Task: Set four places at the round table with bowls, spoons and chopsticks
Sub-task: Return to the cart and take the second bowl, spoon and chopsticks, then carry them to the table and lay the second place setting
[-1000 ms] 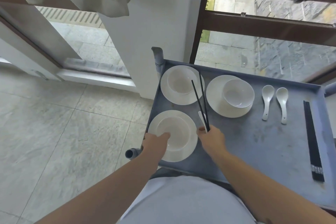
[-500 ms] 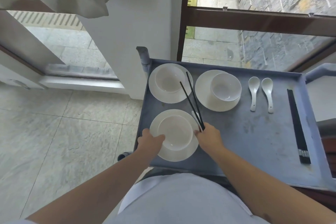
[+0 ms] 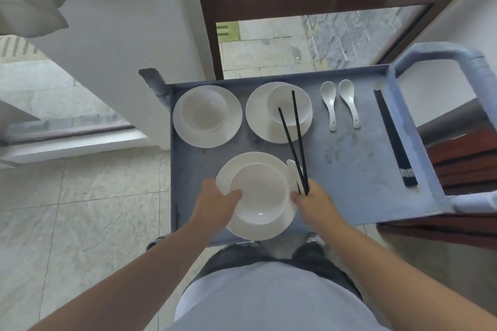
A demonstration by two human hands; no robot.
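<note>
On a grey service cart (image 3: 357,169) stand three white bowls on white plates. My left hand (image 3: 215,203) grips the left rim of the nearest plate (image 3: 258,230), thumb against its bowl (image 3: 258,192). My right hand (image 3: 313,203) touches that plate's right rim and holds a pair of black chopsticks (image 3: 294,142) and a white spoon (image 3: 293,169). Two more bowl-and-plate sets sit at the cart's back left (image 3: 203,110) and back middle (image 3: 285,102). Two white spoons (image 3: 340,102) lie to the right, then more black chopsticks (image 3: 394,137).
The cart's handle (image 3: 476,72) curves at the right. A white wall (image 3: 121,35) and a brown window frame (image 3: 295,0) stand behind the cart. Grey tiled floor (image 3: 80,209) spreads to the left. Dark red wood (image 3: 462,166) shows at the right edge.
Both hands closed on the near plate and it now sits lifted and nearer to me. The held chopsticks swung right, over the back middle bowl. The camera shifted left.
</note>
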